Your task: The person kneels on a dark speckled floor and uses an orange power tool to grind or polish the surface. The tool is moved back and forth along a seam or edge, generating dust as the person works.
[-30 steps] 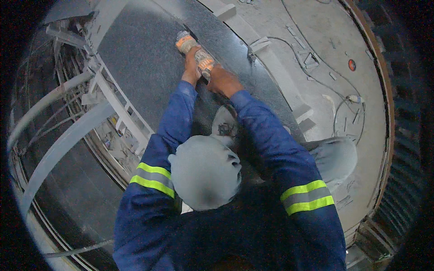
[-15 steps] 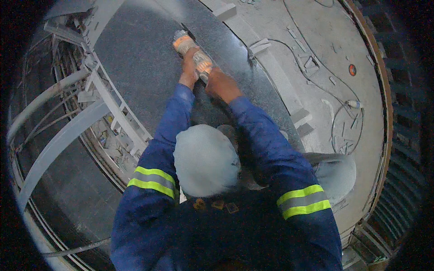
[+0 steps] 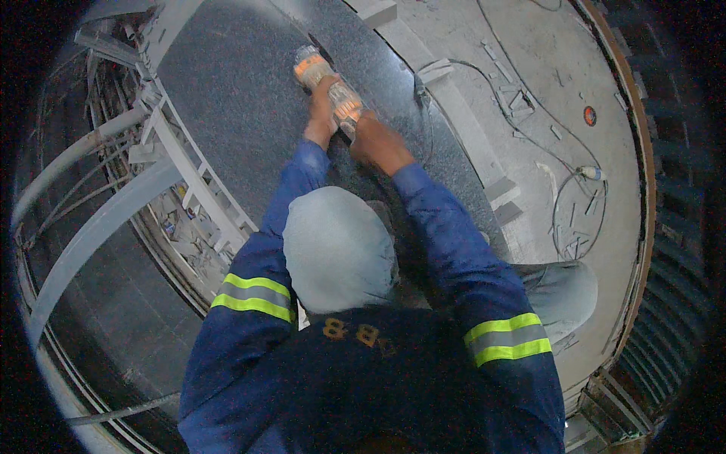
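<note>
A dusty orange-and-grey angle grinder [image 3: 346,100] rests at the surface of a dark speckled slab [image 3: 227,98]. My left hand [image 3: 321,111] is closed round the grinder's body on its left side. My right hand [image 3: 381,144] wraps the rear end of the grinder, nearer to me. The grinder's head points away from me, and its disc is mostly hidden. A dark cut line [image 3: 321,47] runs along the slab by the head. A pale plume of dust [image 3: 276,13] streams off beyond it.
Grey blocks [image 3: 435,72] line the slab's right edge. A cable [image 3: 522,132] with a pale connector [image 3: 592,173] loops over the floor among stone offcuts [image 3: 578,244]. An orange disc [image 3: 590,116] lies farther right. To the left stand a metal frame [image 3: 189,163] and curved pipes [image 3: 79,155].
Both hands and the grinder have shifted slightly to the right. My pale-trousered knee has moved a little up and left in view. The grip is unchanged.
</note>
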Demonstrator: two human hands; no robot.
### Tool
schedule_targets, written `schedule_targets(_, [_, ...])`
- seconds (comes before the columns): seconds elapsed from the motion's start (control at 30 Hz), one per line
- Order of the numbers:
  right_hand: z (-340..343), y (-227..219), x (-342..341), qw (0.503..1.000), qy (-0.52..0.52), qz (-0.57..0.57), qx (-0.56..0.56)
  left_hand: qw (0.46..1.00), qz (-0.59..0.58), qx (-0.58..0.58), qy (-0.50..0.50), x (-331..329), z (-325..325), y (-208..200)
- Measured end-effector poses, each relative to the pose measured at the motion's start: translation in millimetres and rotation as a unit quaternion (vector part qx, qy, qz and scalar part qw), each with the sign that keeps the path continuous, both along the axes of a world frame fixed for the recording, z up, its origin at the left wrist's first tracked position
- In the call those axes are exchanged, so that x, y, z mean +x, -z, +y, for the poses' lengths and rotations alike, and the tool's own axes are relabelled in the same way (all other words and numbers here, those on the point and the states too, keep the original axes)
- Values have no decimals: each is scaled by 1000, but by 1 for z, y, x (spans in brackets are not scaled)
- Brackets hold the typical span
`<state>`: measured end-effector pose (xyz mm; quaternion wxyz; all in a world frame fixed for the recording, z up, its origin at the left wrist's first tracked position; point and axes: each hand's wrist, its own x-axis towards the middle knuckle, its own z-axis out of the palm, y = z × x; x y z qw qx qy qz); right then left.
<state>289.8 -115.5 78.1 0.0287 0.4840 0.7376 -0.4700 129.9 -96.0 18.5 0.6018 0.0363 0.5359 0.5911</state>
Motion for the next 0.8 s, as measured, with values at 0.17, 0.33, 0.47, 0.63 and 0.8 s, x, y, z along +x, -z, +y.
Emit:
schedule_targets(0.17, [11, -18, -17, 1000, 3, 24, 8, 1000, 19, -12, 10, -27, 12, 10])
schedule_targets(0.33, [19, 4, -26, 999, 29, 14, -3, 999, 42, -10, 25, -20, 21, -2])
schedule_targets(0.47, [9, -10, -18, 1000, 6, 8, -4, 999, 26, -25, 10, -17, 7, -1])
schedule_targets(0.63, [-7, -3, 2, 1000, 19, -16, 13, 1000, 13, -15, -1, 5, -4, -2])
schedule_targets(0.8, [0, -16, 2, 999, -17, 27, 23, 1000, 12, -17, 0, -3, 0, 0])
